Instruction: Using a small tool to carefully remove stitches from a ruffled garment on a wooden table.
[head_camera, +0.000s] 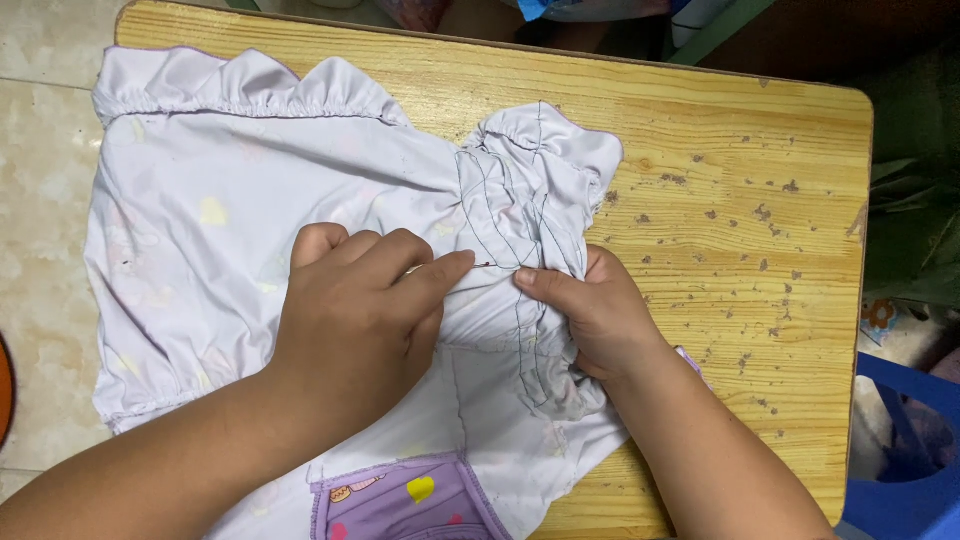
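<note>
Item: pale garment (220, 220), mid-bench (720, 130). Left hand (360, 320) pinches needle (480, 264); right hand (590, 315) pinches seam folds. Step: hand-stitching. Next: careful needle pull.

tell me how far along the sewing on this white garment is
Done, by the look of it: dark stitch lines already run down the gathered part of the white garment on the wooden table. In hand: the left hand pinches what looks like a needle at the fold, while the right hand holds the bunched cloth. Left: the seam below the hands looks unfinished; how much remains is unclear.
</note>
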